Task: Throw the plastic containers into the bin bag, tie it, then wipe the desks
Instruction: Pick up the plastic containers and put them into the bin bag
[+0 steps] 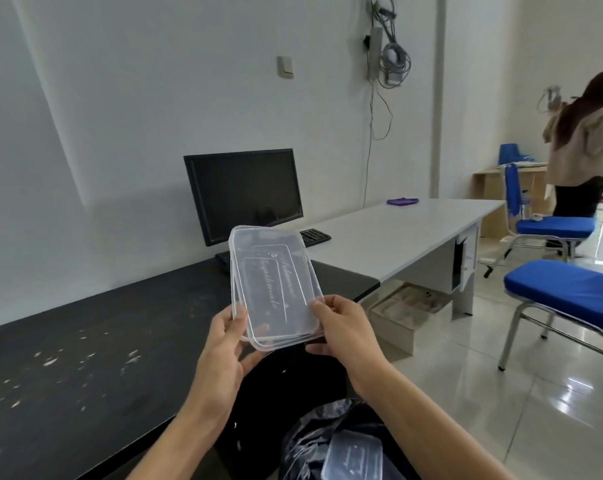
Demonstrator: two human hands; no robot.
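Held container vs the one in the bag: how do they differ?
The held container is up in the air, gripped at its near end by the left hand and right hand; the bagged container lies inside the black bin bag. The held container shows nearly whole; the bagged container is cut off by the frame's bottom edge. Both are clear, rectangular plastic with embossed script.

Head camera looks forward-down across the black desk (85, 358).
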